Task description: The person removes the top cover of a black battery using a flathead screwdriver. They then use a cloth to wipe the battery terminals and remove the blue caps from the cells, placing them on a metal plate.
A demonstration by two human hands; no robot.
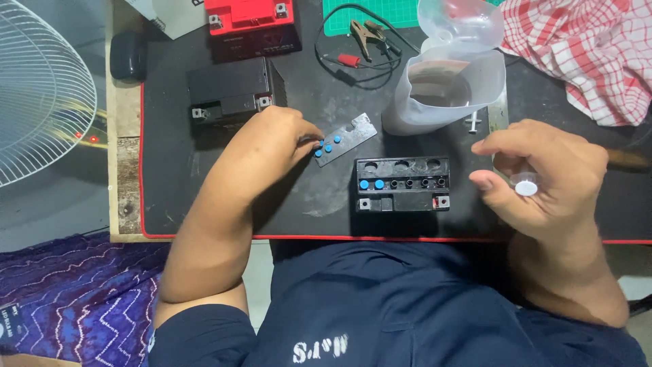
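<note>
from the head camera, looking straight down over a dark shirt, a small black battery (402,184) sits on the black mat (170,204) right in front of the person, close to the near edge, probably so both hands reach it without stretching. its top is open: a row of fill holes shows, the two leftmost already stopped with blue caps (371,184), the rest bare.

the left hand (288,132) is closed in a pinch, fingertips down on a grey strip (344,139) that lies at a slant just up and left of the battery. the strip carries three more blue caps at its near end, and the fingers touch that end, so it looks like it is kept beside the battery as a handy tray for them.

the right hand (543,173) hovers to the right of the battery, curled around a small syringe (524,183) whose white round end faces the camera; the grip is firm, thumb across the front. it is held off the mat, apart from the battery.

behind the battery stands a cut-open plastic jug (448,88) with liquid inside, near the right hand. another syringe (473,122) lies just beside it. farther back are a second black battery (231,88), a red one (251,20), clip leads (363,41), a checked cloth (584,47), and a fan (41,88) off the table at left.
</note>
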